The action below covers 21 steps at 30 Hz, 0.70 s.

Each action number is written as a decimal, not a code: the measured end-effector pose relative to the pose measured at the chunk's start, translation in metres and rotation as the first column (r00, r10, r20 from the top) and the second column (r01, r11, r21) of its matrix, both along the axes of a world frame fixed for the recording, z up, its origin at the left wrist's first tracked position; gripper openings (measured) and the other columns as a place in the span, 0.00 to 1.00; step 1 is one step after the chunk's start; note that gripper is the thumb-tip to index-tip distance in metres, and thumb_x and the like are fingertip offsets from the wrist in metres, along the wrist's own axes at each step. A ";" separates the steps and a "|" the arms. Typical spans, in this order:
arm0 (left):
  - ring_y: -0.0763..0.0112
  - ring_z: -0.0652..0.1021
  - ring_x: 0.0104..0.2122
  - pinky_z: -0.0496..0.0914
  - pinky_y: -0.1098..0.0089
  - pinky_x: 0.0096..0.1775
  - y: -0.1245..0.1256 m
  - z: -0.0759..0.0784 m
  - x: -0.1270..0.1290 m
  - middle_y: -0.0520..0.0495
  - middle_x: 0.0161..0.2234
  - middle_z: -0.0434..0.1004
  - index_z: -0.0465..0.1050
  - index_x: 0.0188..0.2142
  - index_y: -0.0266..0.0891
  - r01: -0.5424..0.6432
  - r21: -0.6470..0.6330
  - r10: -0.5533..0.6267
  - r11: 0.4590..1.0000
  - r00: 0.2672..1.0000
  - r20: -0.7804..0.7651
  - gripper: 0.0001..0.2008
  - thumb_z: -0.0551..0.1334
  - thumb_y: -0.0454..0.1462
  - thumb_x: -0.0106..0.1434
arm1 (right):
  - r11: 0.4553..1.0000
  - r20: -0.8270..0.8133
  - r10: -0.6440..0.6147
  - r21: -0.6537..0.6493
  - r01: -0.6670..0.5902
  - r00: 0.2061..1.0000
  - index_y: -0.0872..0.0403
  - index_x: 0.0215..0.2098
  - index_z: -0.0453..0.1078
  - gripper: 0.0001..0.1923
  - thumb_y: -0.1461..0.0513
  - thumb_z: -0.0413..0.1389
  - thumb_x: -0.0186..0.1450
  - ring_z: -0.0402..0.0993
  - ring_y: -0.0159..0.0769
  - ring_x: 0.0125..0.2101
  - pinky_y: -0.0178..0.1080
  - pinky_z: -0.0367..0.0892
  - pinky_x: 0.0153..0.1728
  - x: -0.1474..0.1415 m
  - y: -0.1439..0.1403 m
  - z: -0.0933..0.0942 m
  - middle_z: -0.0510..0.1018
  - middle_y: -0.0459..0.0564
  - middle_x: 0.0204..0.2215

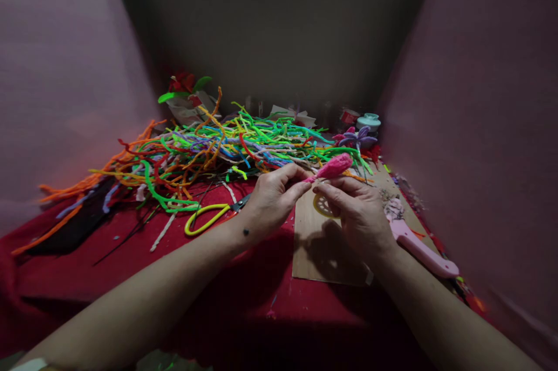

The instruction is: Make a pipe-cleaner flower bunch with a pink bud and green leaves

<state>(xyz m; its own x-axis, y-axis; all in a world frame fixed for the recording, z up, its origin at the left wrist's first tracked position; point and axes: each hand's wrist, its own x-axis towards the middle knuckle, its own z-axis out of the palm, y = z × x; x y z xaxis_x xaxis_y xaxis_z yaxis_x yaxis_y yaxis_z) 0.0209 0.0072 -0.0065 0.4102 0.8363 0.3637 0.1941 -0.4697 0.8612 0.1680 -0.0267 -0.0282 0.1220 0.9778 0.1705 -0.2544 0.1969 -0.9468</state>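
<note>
A bright pink piece of bent pipe cleaner, shaped like a petal or bud, is held up over the table. My left hand pinches its narrow twisted end between thumb and fingers. My right hand is closed close beside it, fingertips pressed together at the base of the pink piece. Below the hands lies a wooden board with a round yellow spoked disc on it, partly covered by my right hand. Scissors with yellow handles lie left of my left wrist.
A large heap of coloured pipe cleaners spreads across the back of the red cloth. A pink-handled tool lies at right, near my right forearm. A purple flower and a light blue jar stand behind. Pinkish walls rise on both sides.
</note>
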 end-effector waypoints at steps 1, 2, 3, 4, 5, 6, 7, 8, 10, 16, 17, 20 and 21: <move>0.78 0.66 0.27 0.61 0.76 0.29 -0.001 0.000 0.000 0.51 0.27 0.68 0.70 0.31 0.36 -0.002 -0.010 0.002 1.000 1.000 0.002 0.06 0.57 0.37 0.60 | 0.999 0.024 -0.030 0.029 0.029 0.999 0.53 0.27 0.75 0.03 0.62 0.62 0.54 0.66 0.28 0.25 0.34 0.60 0.28 -0.001 -0.001 0.000 0.75 0.44 0.25; 0.78 0.65 0.25 0.60 0.76 0.27 -0.002 0.001 0.001 0.52 0.26 0.67 0.70 0.31 0.36 -0.006 -0.040 0.007 0.999 1.000 0.011 0.06 0.58 0.37 0.60 | 0.997 0.055 -0.059 0.055 0.056 0.997 0.53 0.27 0.75 0.02 0.62 0.61 0.55 0.66 0.29 0.26 0.34 0.60 0.29 -0.001 -0.002 0.000 0.75 0.45 0.25; 0.79 0.64 0.23 0.59 0.77 0.25 -0.003 0.002 0.001 0.53 0.24 0.65 0.69 0.30 0.36 -0.004 -0.098 0.007 0.995 0.999 0.032 0.06 0.58 0.37 0.60 | 0.994 0.088 -0.085 0.077 0.079 0.992 0.53 0.26 0.75 0.02 0.62 0.61 0.55 0.66 0.30 0.26 0.35 0.60 0.29 -0.002 -0.003 0.000 0.75 0.45 0.25; 0.81 0.62 0.20 0.57 0.77 0.22 -0.004 0.003 0.002 0.55 0.21 0.63 0.68 0.29 0.36 0.013 -0.179 -0.001 0.984 0.998 0.069 0.06 0.58 0.37 0.59 | 0.991 0.121 -0.107 0.093 0.096 0.987 0.53 0.26 0.75 0.02 0.62 0.60 0.55 0.66 0.30 0.26 0.35 0.60 0.29 -0.002 -0.003 0.000 0.74 0.45 0.25; 0.82 0.59 0.18 0.54 0.78 0.20 -0.005 0.004 0.002 0.56 0.19 0.60 0.67 0.28 0.37 0.051 -0.281 -0.018 0.958 0.993 0.121 0.06 0.59 0.37 0.59 | 0.990 0.146 -0.120 0.095 0.107 0.982 0.53 0.25 0.75 0.03 0.62 0.60 0.56 0.65 0.30 0.26 0.35 0.60 0.29 -0.002 -0.004 0.000 0.74 0.45 0.24; 0.83 0.57 0.16 0.51 0.78 0.19 -0.006 0.005 0.003 0.58 0.18 0.57 0.65 0.27 0.37 0.110 -0.383 -0.040 0.917 0.982 0.186 0.07 0.59 0.38 0.59 | 0.990 0.160 -0.123 0.084 0.110 0.979 0.53 0.25 0.74 0.03 0.62 0.59 0.56 0.64 0.30 0.26 0.35 0.59 0.28 -0.002 -0.003 0.000 0.73 0.44 0.24; 0.84 0.55 0.15 0.49 0.79 0.18 -0.007 0.006 0.003 0.59 0.17 0.55 0.64 0.26 0.37 0.179 -0.470 -0.063 0.864 0.966 0.253 0.08 0.59 0.38 0.58 | 0.992 0.164 -0.119 0.066 0.110 0.979 0.53 0.25 0.74 0.04 0.62 0.59 0.56 0.63 0.30 0.24 0.35 0.58 0.27 -0.002 -0.003 0.000 0.72 0.44 0.23; 0.85 0.53 0.14 0.48 0.80 0.17 -0.007 0.006 0.003 0.59 0.17 0.54 0.63 0.26 0.37 0.247 -0.535 -0.083 0.808 0.946 0.312 0.08 0.60 0.37 0.58 | 0.994 0.156 -0.110 0.043 0.105 0.982 0.53 0.24 0.73 0.04 0.62 0.59 0.56 0.61 0.29 0.23 0.34 0.57 0.26 -0.003 -0.002 0.000 0.71 0.43 0.21; 0.87 0.51 0.14 0.47 0.81 0.16 -0.007 0.006 0.003 0.59 0.18 0.55 0.62 0.25 0.36 0.346 -0.607 -0.107 0.716 0.913 0.393 0.09 0.60 0.37 0.57 | 0.996 0.111 -0.088 -0.001 0.088 0.990 0.54 0.23 0.72 0.05 0.61 0.60 0.55 0.57 0.26 0.20 0.33 0.55 0.23 -0.003 0.000 -0.001 0.68 0.41 0.19; 0.90 0.50 0.13 0.47 0.83 0.14 0.000 -0.001 0.000 0.55 0.22 0.63 0.65 0.28 0.33 0.477 -0.682 -0.142 0.555 0.862 0.487 0.05 0.60 0.33 0.57 | 0.997 -0.035 -0.012 -0.078 0.010 0.999 0.55 0.20 0.69 0.09 0.60 0.63 0.51 0.50 0.23 0.16 0.32 0.47 0.18 -0.002 0.006 -0.004 0.63 0.39 0.14; 0.90 0.50 0.13 0.47 0.84 0.14 0.002 -0.001 -0.001 0.54 0.23 0.63 0.65 0.28 0.33 0.491 -0.682 -0.147 0.542 0.854 0.498 0.04 0.60 0.33 0.57 | 0.997 -0.050 0.000 -0.082 -0.004 0.999 0.55 0.20 0.69 0.09 0.60 0.63 0.51 0.50 0.23 0.16 0.31 0.46 0.18 -0.002 0.006 -0.004 0.63 0.39 0.14; 0.90 0.51 0.13 0.48 0.84 0.14 0.005 0.000 -0.002 0.54 0.22 0.63 0.66 0.28 0.33 0.508 -0.676 -0.154 0.534 0.844 0.513 0.05 0.59 0.33 0.58 | 0.994 -0.097 0.052 -0.089 -0.061 0.994 0.56 0.23 0.71 0.08 0.60 0.63 0.51 0.54 0.23 0.17 0.31 0.49 0.18 -0.001 0.007 -0.004 0.67 0.41 0.18; 0.90 0.51 0.13 0.49 0.84 0.14 0.005 0.001 -0.003 0.55 0.22 0.63 0.66 0.28 0.33 0.508 -0.672 -0.155 0.539 0.844 0.514 0.05 0.59 0.33 0.58 | 0.991 -0.125 0.075 -0.098 -0.088 0.989 0.56 0.25 0.71 0.07 0.60 0.63 0.51 0.56 0.23 0.17 0.31 0.50 0.18 -0.001 0.007 -0.004 0.69 0.42 0.20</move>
